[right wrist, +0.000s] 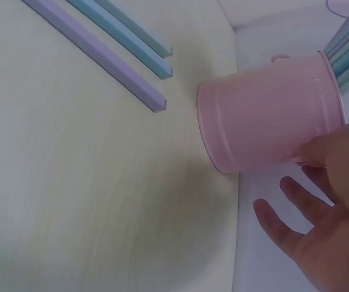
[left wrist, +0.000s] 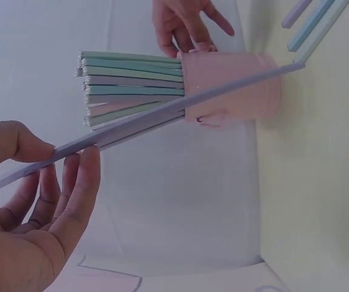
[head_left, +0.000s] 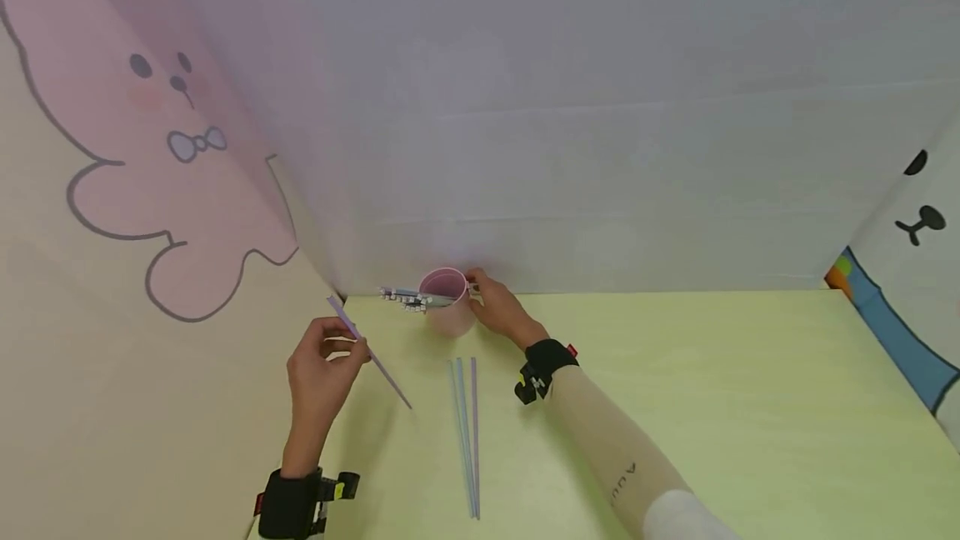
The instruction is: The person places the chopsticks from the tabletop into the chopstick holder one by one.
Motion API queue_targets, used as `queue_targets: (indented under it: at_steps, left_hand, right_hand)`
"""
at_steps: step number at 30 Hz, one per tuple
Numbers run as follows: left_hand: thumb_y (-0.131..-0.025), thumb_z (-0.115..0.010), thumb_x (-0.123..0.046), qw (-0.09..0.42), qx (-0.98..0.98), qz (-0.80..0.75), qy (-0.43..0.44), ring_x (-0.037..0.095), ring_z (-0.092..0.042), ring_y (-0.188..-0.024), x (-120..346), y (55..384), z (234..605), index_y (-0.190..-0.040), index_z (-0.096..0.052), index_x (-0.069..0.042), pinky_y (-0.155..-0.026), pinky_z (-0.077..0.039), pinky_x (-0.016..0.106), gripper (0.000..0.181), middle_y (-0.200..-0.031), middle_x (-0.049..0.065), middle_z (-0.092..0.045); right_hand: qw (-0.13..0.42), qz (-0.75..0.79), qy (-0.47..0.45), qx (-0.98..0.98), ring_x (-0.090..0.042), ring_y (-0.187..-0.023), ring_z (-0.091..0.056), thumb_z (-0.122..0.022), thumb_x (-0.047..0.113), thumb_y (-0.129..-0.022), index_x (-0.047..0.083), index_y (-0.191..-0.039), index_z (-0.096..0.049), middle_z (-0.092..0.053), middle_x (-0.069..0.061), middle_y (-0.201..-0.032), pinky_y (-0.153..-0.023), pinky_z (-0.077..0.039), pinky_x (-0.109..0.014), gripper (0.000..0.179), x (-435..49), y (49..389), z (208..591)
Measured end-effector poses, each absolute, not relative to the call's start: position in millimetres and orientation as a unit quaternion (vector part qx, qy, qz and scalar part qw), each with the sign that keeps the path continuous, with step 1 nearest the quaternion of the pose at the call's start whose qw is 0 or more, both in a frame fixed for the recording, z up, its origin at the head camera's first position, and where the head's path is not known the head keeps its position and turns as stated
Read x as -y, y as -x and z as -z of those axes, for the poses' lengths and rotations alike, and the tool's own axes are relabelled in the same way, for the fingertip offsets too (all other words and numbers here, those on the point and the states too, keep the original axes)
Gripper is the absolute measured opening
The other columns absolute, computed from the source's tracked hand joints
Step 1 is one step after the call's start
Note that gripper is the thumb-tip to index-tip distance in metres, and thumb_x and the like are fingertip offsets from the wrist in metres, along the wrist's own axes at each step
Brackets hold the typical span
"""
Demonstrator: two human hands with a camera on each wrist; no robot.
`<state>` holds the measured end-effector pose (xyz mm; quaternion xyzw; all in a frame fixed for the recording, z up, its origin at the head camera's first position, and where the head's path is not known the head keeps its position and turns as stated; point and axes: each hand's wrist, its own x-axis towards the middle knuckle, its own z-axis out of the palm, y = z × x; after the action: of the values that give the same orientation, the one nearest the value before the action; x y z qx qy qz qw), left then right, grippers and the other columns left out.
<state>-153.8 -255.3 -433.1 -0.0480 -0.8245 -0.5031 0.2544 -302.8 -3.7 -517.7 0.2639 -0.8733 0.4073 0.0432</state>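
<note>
My left hand [head_left: 322,367] pinches a slim purple stick [head_left: 388,377] between thumb and fingertips. The stick slants, its lower end toward the table, just left of a pink bucket [head_left: 452,322]. The bucket stands upright near the back wall, with small ears on its sides. My right hand [head_left: 501,308] grips it by the ear near the rim, from the right, the other fingers spread. Inside lean several pastel sticks [left wrist: 131,81] in green, blue, purple and pink, their tops poking out over the rim to the left in the head view.
Three more sticks lie side by side on the pale yellow table [head_left: 712,407] in front of the bucket: a purple stick [head_left: 476,432], a blue stick [head_left: 464,423] and a pale green stick [head_left: 455,398]. Behind rises a white wall [head_left: 600,148]; a bear-printed panel [head_left: 195,232] borders the left.
</note>
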Motion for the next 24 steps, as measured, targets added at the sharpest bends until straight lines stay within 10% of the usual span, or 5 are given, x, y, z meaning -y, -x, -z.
queue_targets:
  at_steps: [24]
  left_hand:
    - [-0.078,-0.065,0.022,0.351,0.750,0.555,0.086,0.014,-0.068,-0.067,236.6,158.1,372.1,-0.101,-0.056,0.021,-0.059,-0.062,0.016,0.025,-0.088,0.021,-0.060]
  right_hand:
    - [0.041,-0.440,-0.256,0.860,-0.037,-0.102,-0.060,-0.059,-0.009,-0.094,-0.008,-0.123,-0.053,-0.052,-0.028,-0.124,-0.089,-0.055,-0.048,0.030,-35.1,301.8,514.2]
